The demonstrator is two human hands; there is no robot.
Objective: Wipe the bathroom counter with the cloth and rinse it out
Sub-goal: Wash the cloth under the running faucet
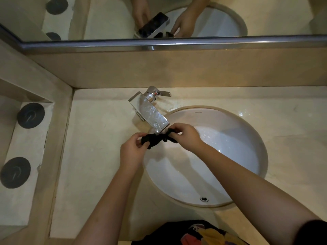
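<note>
A small black cloth (154,140) is stretched between both hands right under the spout of the chrome faucet (150,110). My left hand (131,151) pinches its left end, and my right hand (186,137) grips its right end. Water wets the white oval sink (230,156) below, with splashes near the spout. The beige counter (99,156) surrounds the basin and shows wet streaks by the faucet base.
The faucet lever (163,93) points right. A mirror (159,18) with a metal frame runs along the back wall. Two dark round discs (30,115) (15,172) sit on a ledge at the left. The sink overflow hole (204,199) is near the front rim.
</note>
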